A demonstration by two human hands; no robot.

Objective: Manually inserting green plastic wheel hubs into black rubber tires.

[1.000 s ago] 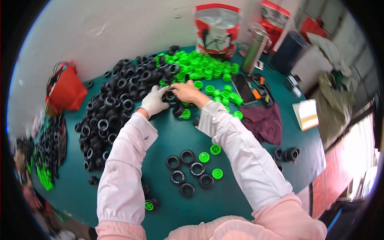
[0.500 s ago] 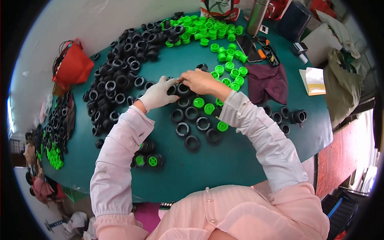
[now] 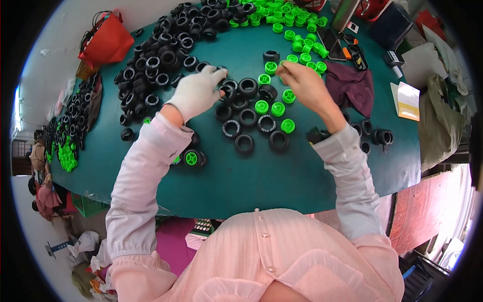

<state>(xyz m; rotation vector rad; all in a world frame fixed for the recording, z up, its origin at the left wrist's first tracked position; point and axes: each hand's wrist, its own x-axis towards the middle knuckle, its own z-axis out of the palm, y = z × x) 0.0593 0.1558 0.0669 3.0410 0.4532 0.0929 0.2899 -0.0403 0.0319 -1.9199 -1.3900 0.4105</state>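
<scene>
My left hand [image 3: 198, 93], in a white glove, reaches over the black toy tyres near the middle of the table. Its fingers and thumb are apart, and the thumb touches the edge of a tyre [image 3: 229, 90]. My bare right hand [image 3: 304, 85] is at the row of green wheel rims, fingers bent together over a green rim [image 3: 283, 63] that they mostly hide. Between and below my hands, several tyres [image 3: 247, 118] lie flat in loose rows. Several green rims [image 3: 261, 107] lie at their right side, one of them [image 3: 288, 126] nearest to me.
A large tyre heap [image 3: 168, 58] lies far left, beside a green rim heap [image 3: 289, 15]. Finished wheels [image 3: 192, 157] sit below my left forearm. At right are a maroon cloth [image 3: 350, 88], a phone [image 3: 329, 43], a booklet [image 3: 405, 100] and loose tyres [image 3: 383, 136]. A red bag [image 3: 107, 41] stands far left.
My hands have moved apart; earlier they were together over a tyre. The right hand has gone right to the green rims. The whole view has shifted, so the table's things sit higher.
</scene>
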